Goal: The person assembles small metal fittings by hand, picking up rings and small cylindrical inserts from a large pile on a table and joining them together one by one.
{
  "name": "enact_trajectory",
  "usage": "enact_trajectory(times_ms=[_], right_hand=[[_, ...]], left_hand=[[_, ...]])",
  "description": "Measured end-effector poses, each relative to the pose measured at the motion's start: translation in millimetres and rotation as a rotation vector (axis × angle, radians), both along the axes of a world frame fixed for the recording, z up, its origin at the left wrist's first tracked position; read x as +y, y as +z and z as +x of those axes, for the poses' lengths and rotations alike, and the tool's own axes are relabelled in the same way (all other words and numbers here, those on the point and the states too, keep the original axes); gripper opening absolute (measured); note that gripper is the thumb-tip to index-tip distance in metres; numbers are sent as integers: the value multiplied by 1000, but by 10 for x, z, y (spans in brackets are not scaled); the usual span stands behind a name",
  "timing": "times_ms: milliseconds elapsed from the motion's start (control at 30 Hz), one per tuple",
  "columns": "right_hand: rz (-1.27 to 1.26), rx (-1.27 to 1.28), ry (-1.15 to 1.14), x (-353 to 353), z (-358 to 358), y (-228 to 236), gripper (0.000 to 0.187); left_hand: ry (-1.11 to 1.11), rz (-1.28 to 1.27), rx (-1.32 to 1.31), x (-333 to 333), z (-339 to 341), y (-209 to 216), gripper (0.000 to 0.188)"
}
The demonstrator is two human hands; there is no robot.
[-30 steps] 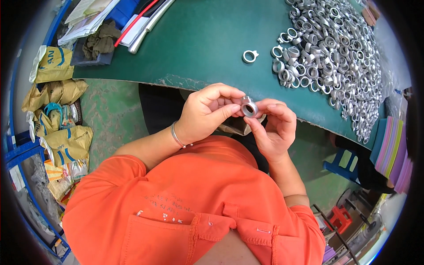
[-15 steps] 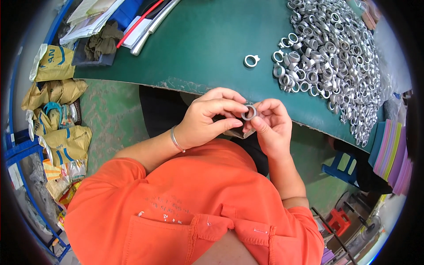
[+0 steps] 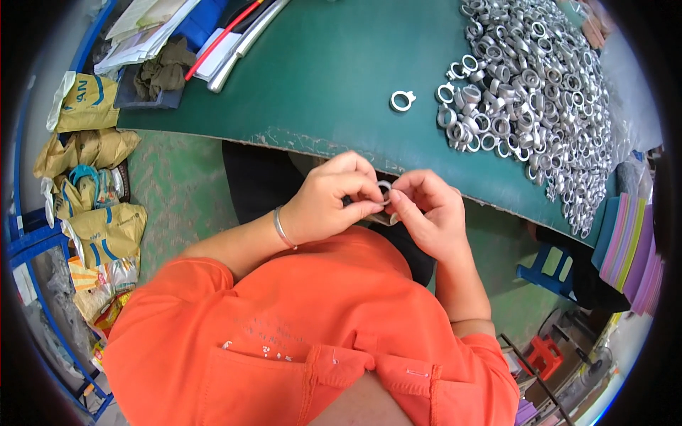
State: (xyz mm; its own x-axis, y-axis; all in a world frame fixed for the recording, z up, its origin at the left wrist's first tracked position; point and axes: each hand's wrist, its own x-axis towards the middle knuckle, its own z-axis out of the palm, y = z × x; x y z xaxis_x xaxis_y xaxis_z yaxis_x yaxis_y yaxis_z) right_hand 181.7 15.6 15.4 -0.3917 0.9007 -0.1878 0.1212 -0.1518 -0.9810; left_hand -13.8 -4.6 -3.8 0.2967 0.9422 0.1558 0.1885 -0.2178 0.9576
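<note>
Between the fingertips of both hands, just off the table's near edge, is a small grey metal ring. My left hand, with a bangle at its wrist, pinches the ring's left side between thumb and fingers. On the opposite side, my right hand grips it with thumb and forefinger. Fingers cover part of the ring. A single silver metal ring with a small lug lies alone on the green table. To its right spreads a big heap of similar rings.
Papers, a grey bin with a cloth and a red rod occupy the table's far left. Brown paper bags line the left side. A blue stool and stacked coloured sheets are at right. Another person's hand shows at far right.
Both hands have shifted slightly left with the ring, which is tilted differently. The left fingers are drawn in closer around it. The lone ring and the heap look unmoved.
</note>
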Motion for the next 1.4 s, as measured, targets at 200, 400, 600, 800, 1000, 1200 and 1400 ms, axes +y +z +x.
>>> enact_trajectory(times_ms=[200,400,600,800,1000,1200,1400], right_hand=[[724,-382,-99,402,-80,49,14],[871,-674,-146,607,-335,-75,15],[571,-104,-37,512,-77,-135,11],[383,255,17,218,-2,-141,9],[461,328,-137,90,-101,-194,14],[41,296,17,94,53,-119,20],[-37,713,56,119,59,-208,28]], left_hand=[[11,16,88,-44,-35,5,11],[-2,52,119,-19,2,8,13],[49,-124,-44,3,-39,-28,11],[53,-297,-464,103,64,90,7],[58,-185,-440,78,104,71,12],[20,259,48,110,37,117,10],[72,-68,-331,20,97,21,17]])
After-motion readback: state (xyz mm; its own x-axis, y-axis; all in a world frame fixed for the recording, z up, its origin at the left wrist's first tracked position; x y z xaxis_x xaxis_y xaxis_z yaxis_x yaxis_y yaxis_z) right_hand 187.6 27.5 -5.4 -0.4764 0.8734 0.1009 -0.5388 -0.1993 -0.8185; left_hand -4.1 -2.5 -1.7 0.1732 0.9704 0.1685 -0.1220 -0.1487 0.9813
